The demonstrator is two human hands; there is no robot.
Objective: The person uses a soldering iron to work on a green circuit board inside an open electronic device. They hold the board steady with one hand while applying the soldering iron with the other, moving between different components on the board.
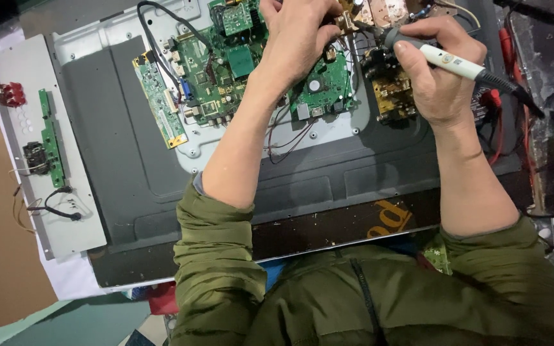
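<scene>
Head view: right hand (pixel 440 70) grips soldering iron (pixel 447 61); left hand (pixel 296 35) pinches brass part (pixel 346 24).

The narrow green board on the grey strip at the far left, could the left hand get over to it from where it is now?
Probably yes. The left hand rests on the main green circuit board, holding something small; the narrow green board lies uncovered on the grey strip, and only flat dark panel lies between them.

The circuit boards (pixel 226 70) were green, one smaller board (pixel 394 96) yellow. The soldering iron (pixel 447 61) had a white handle and black cord. The panel (pixel 129 166) was dark grey; the sleeves (pixel 216 269) olive green.
</scene>
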